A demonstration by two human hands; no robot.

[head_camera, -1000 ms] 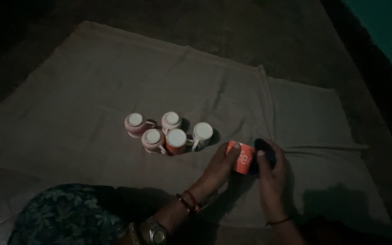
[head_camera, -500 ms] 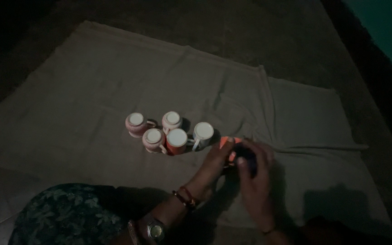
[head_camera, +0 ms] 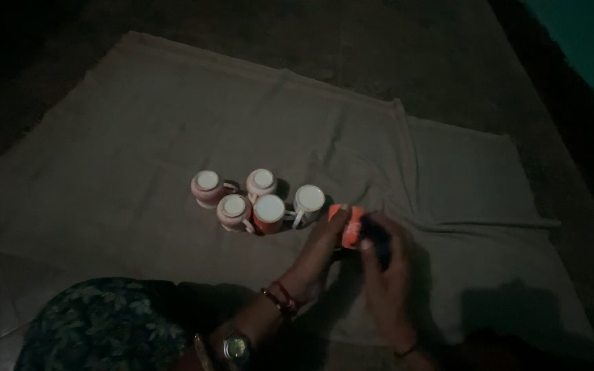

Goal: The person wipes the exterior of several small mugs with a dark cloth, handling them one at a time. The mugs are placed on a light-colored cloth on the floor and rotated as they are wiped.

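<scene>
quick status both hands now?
Left hand: closed around the orange cup.
Right hand: presses a dark object against that cup; grip unclear.

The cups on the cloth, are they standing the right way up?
No, the five cups sit upside down, pale flat bottoms facing up.

A dark floor (head_camera: 393, 48) carries a wide, creased grey cloth (head_camera: 139, 124). On the cloth, five mugs (head_camera: 259, 199) stand upside down in a tight cluster near its middle, bases up, some pinkish, one orange, one pale.
</scene>
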